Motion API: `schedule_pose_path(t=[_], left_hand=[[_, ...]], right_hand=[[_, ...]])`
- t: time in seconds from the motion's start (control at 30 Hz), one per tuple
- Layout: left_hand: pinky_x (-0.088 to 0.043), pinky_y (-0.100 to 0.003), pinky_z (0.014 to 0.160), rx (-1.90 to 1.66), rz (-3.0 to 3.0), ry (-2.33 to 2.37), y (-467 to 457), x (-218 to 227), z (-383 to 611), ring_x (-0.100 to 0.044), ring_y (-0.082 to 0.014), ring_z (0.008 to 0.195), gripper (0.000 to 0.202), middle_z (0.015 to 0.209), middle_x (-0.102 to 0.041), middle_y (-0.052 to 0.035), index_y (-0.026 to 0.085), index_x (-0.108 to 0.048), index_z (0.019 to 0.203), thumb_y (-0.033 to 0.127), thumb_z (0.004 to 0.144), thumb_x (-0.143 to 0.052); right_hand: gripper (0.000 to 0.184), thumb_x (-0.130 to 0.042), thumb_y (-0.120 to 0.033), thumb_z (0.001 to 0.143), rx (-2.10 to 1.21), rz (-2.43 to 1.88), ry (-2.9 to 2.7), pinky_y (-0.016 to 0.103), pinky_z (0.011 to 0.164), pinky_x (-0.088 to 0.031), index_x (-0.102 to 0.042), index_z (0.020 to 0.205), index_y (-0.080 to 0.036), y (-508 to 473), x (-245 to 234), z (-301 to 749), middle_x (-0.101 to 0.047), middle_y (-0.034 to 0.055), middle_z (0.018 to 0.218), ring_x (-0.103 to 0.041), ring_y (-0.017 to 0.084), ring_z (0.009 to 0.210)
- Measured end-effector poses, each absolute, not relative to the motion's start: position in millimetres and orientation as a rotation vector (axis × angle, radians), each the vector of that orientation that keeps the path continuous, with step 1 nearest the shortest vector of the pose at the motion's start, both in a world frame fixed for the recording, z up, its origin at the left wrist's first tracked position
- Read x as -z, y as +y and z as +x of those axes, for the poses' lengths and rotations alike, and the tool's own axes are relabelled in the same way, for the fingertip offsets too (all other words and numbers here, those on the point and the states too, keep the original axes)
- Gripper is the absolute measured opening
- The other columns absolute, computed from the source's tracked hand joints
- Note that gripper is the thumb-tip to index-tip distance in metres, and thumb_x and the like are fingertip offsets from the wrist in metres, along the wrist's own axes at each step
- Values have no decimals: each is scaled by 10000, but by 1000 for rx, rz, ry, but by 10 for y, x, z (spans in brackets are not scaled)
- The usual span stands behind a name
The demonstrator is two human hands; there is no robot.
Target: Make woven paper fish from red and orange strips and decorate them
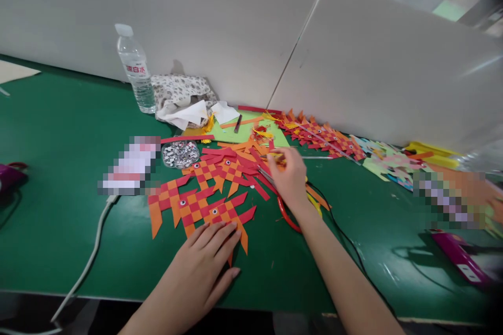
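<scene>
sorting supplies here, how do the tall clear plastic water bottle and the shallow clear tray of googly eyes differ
The tall clear plastic water bottle stands upright; the shallow clear tray of googly eyes lies flat. The bottle holds water, the tray many small eyes. Both are see-through and rest on the green tabletop.

Woven red-orange paper fish, eye attached, lies partly under left grip; similar fish just beyond.
</scene>
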State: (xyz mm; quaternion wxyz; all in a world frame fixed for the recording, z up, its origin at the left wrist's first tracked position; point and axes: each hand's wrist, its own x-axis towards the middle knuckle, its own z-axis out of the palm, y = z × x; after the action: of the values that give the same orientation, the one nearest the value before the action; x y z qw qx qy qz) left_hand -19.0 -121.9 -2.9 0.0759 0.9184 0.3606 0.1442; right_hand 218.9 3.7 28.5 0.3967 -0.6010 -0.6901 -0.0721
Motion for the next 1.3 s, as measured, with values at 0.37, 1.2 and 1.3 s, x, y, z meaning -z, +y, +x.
schedule_pose_path(t=[0.37, 1.2, 1.3], left_hand=[[-380, -391, 1022, -445, 2724, 1083, -1227, 26, -184, -467, -239, 1226, 496, 1378, -501, -37, 227, -390, 1383, 430, 931, -387], [-380, -389, 1016, -406, 2704, 1106, -1234, 4, -176, -459, -233, 1231, 464, 1375, -504, -19, 237, -417, 1362, 407, 930, -407], [-383, -389, 1013, -403, 2709, 1104, -1241, -5, -176, -462, -233, 1228, 458, 1378, -502, -7, 243, -429, 1354, 416, 931, -400]], right_hand=[[332, -783, -338, 620, -235, -1566, -2249, 423, 782, -468, -649, 887, -193, 334, -289, 1536, -666, 81, 891, -585, 280, 905], [319, -744, -353, 650, -1357, -1499, -2648, 215, 561, -405, -684, 925, -202, -248, -745, 1994, -685, -7, 770, -612, 144, 681], [350, -763, -290, 629, -1169, -1662, -2683, 207, 518, -359, -646, 947, -206, -293, -818, 1931, -673, -13, 756, -596, 142, 673]])
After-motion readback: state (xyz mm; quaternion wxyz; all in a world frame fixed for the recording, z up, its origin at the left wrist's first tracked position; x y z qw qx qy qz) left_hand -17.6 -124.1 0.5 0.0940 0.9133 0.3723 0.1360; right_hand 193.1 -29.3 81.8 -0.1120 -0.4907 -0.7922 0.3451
